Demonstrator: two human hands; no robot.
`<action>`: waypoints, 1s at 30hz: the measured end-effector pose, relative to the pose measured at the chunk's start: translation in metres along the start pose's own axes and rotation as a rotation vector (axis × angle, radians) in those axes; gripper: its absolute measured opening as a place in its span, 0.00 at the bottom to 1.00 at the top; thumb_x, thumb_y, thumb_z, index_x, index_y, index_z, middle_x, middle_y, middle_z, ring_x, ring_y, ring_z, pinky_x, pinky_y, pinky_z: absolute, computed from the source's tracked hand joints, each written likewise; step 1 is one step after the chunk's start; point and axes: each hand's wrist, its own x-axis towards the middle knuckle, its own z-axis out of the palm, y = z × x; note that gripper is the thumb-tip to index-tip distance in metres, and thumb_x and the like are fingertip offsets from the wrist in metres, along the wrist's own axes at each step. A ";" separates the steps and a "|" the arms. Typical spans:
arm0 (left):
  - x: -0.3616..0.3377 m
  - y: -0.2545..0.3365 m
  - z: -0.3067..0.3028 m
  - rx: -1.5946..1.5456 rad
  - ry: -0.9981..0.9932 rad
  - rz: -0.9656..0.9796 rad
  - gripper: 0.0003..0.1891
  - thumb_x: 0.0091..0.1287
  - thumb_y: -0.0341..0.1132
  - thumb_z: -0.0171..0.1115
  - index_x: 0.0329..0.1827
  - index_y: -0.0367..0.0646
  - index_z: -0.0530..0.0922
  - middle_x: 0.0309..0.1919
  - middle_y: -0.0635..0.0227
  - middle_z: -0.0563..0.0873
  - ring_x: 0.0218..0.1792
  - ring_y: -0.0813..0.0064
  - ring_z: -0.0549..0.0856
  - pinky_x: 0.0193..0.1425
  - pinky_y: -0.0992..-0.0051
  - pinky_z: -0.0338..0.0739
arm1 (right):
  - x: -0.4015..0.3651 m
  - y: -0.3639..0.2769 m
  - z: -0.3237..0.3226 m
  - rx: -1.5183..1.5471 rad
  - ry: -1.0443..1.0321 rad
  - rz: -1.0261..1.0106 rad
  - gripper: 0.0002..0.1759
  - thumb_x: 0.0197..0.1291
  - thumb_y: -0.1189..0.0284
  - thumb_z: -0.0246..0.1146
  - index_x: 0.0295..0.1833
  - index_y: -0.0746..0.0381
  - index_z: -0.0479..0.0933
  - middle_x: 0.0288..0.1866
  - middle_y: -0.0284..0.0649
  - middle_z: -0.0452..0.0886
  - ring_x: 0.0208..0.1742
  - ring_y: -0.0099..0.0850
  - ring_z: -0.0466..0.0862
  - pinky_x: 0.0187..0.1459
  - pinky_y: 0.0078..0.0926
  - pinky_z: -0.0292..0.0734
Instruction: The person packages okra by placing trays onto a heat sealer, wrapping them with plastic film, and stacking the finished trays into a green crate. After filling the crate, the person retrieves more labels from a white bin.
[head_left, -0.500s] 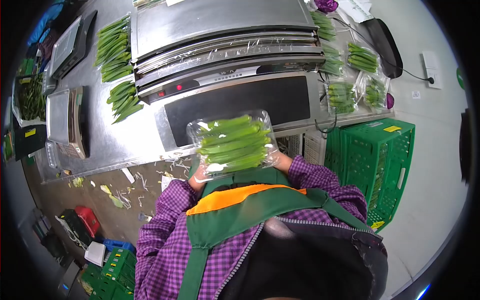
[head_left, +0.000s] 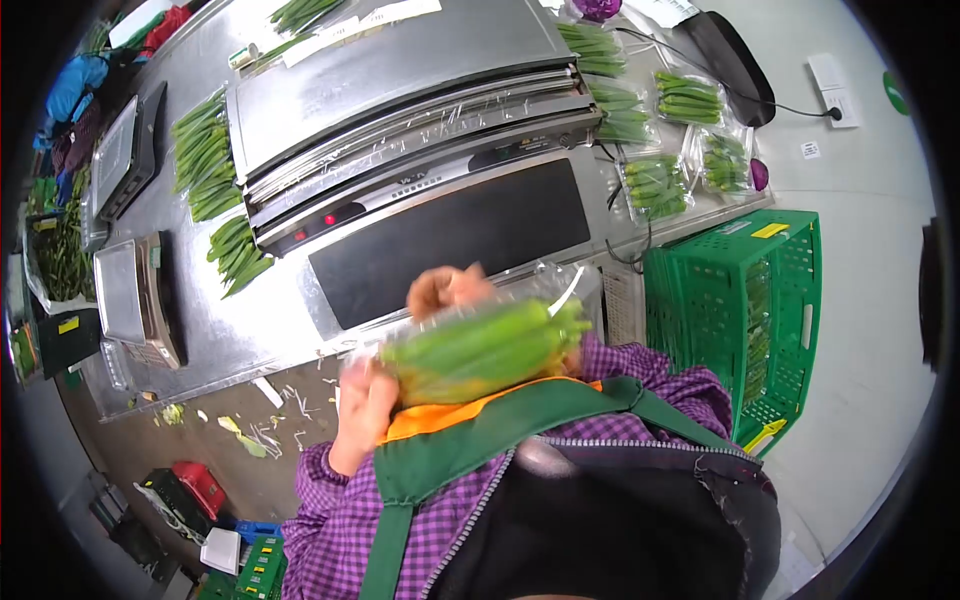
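A tray-shaped pack of okra in clear plastic film is held up in front of the orange-edged green apron, blurred by motion. At its left end my left hand is closed, with fingers and thumb on the film. My right hand reaches behind the pack from the right; its curled, smeared fingers show above the far edge, closed against the film. The pack covers the right palm and wrist. Just beyond the hands is the film-wrapping machine with its dark flat plate.
Loose okra lies left of the machine; wrapped okra packs lie to its right. Two scales stand on the left of the metal table. A green crate is at the right. Vegetable scraps litter the floor.
The okra pack has tipped and turned, its far side now facing the body less flatly. My right hand has moved from the right end to behind the far edge. The view has shifted.
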 end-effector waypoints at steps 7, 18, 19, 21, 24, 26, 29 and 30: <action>0.023 0.005 0.015 -0.655 -0.166 -0.543 0.30 0.72 0.51 0.42 0.67 0.34 0.60 0.61 0.61 0.72 0.60 0.71 0.72 0.63 0.71 0.66 | -0.027 -0.100 0.051 -0.367 0.590 0.161 0.28 0.71 0.57 0.43 0.66 0.65 0.62 0.66 0.42 0.65 0.67 0.31 0.64 0.67 0.27 0.59; 0.120 0.012 0.068 -0.763 -0.189 -0.459 0.31 0.69 0.44 0.53 0.71 0.42 0.54 0.62 0.51 0.69 0.58 0.59 0.75 0.59 0.64 0.72 | -0.075 -0.374 -0.023 -1.051 1.097 -0.521 0.28 0.67 0.64 0.54 0.66 0.69 0.61 0.69 0.49 0.62 0.70 0.35 0.60 0.69 0.29 0.51; 0.122 0.011 0.069 -0.778 -0.135 -0.467 0.30 0.69 0.44 0.53 0.69 0.41 0.56 0.61 0.51 0.70 0.57 0.60 0.75 0.58 0.64 0.73 | -0.082 -0.417 -0.047 -1.170 1.107 -0.619 0.27 0.67 0.64 0.53 0.65 0.71 0.62 0.66 0.48 0.66 0.66 0.34 0.66 0.66 0.28 0.58; 0.127 0.011 0.074 -0.719 -0.038 -0.476 0.29 0.69 0.45 0.53 0.68 0.41 0.59 0.58 0.54 0.73 0.54 0.63 0.77 0.56 0.66 0.74 | -0.069 -0.465 -0.051 -1.077 1.080 -0.704 0.22 0.68 0.65 0.53 0.61 0.69 0.68 0.52 0.40 0.78 0.47 0.25 0.77 0.49 0.22 0.73; 0.131 0.013 0.082 -0.725 0.048 -0.476 0.26 0.69 0.41 0.54 0.66 0.38 0.61 0.57 0.52 0.74 0.53 0.63 0.78 0.57 0.66 0.74 | -0.067 -0.545 -0.111 -1.196 1.202 -0.699 0.20 0.67 0.65 0.54 0.58 0.68 0.72 0.47 0.38 0.80 0.43 0.24 0.78 0.46 0.22 0.73; 0.133 0.014 0.089 -0.720 0.122 -0.513 0.25 0.69 0.39 0.54 0.65 0.37 0.62 0.56 0.53 0.76 0.52 0.64 0.79 0.56 0.66 0.75 | -0.060 -0.586 -0.152 -1.170 1.225 -0.693 0.20 0.67 0.65 0.54 0.56 0.69 0.73 0.46 0.38 0.80 0.43 0.23 0.78 0.45 0.21 0.73; 0.138 0.013 0.096 -0.729 0.207 -0.554 0.24 0.69 0.38 0.54 0.65 0.37 0.63 0.55 0.54 0.76 0.52 0.66 0.79 0.56 0.67 0.75 | -0.047 -0.617 -0.188 -1.210 1.240 -0.680 0.19 0.67 0.66 0.55 0.54 0.69 0.75 0.44 0.37 0.81 0.41 0.22 0.78 0.43 0.20 0.72; 0.141 0.013 0.099 -0.720 0.199 -0.577 0.24 0.69 0.37 0.54 0.65 0.38 0.63 0.55 0.55 0.77 0.52 0.66 0.79 0.56 0.68 0.75 | -0.039 -0.623 -0.200 -1.273 1.224 -0.687 0.18 0.66 0.67 0.55 0.53 0.69 0.76 0.43 0.36 0.81 0.40 0.21 0.78 0.43 0.20 0.72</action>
